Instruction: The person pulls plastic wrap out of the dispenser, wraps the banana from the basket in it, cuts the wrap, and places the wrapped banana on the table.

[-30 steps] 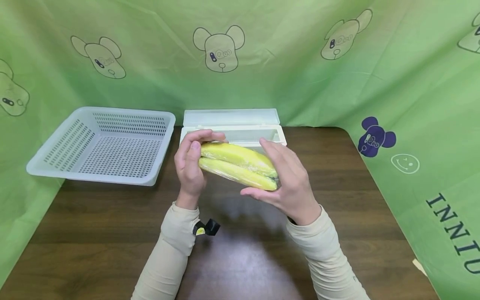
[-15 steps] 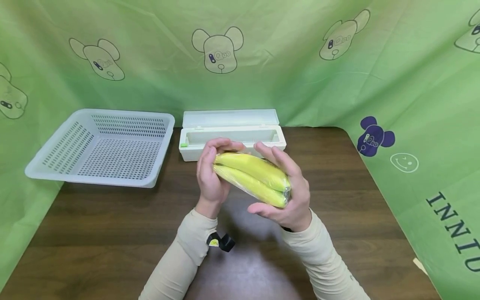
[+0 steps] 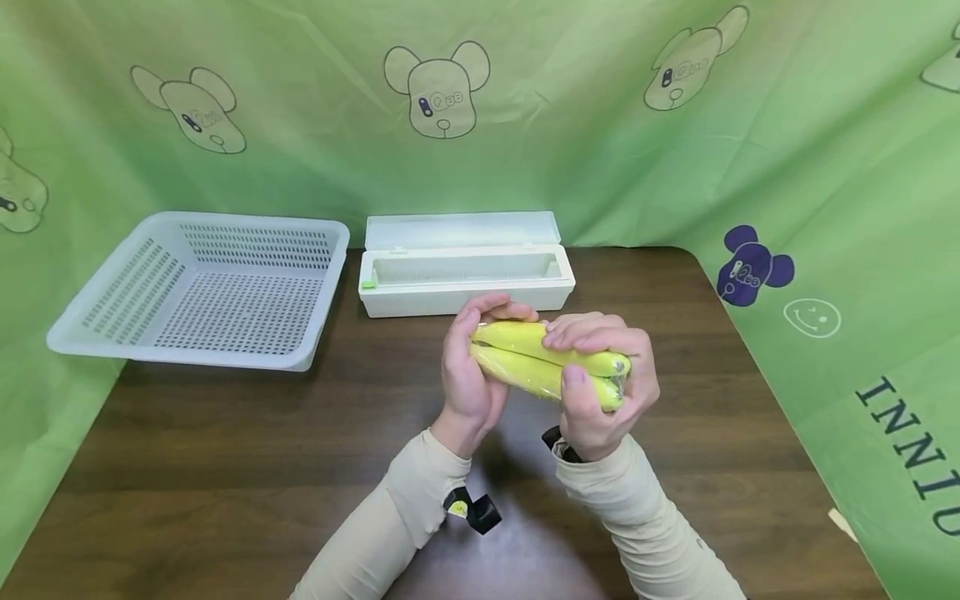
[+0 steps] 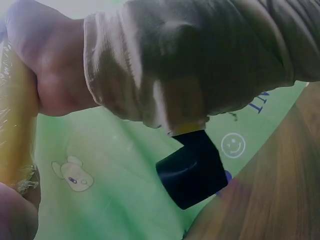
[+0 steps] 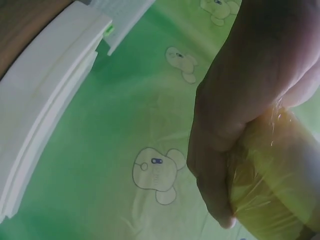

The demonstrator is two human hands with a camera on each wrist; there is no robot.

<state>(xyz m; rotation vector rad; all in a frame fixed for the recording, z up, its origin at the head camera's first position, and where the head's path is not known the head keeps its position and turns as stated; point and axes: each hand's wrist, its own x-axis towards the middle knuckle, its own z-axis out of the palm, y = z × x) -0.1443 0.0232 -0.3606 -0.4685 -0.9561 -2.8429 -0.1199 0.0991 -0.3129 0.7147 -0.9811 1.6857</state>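
Two bananas (image 3: 517, 337), side by side and wrapped together in clear plastic film, are held up above the table in the head view. My left hand (image 3: 467, 375) cups their left end, fingers over the far side. At the right end my right hand (image 3: 641, 379) grips them, thumb on the near side and fingers over the top. Shiny film shows wrinkled around the tips on the right. Close up in the right wrist view, the wrapped bananas (image 5: 275, 185) fill the lower right corner. Only a strip of the wrapped bananas (image 4: 15, 120) shows in the left wrist view.
A long white box (image 3: 468, 298) with its lid raised stands at the back of the brown table (image 3: 225, 467). To its left sits a white perforated basket (image 3: 318, 312). Green printed curtain (image 3: 570, 150) hangs behind and along the sides.
Both hands have moved right and slightly nearer with the bananas. My right fingers and thumb, spread before, have closed over the right end.
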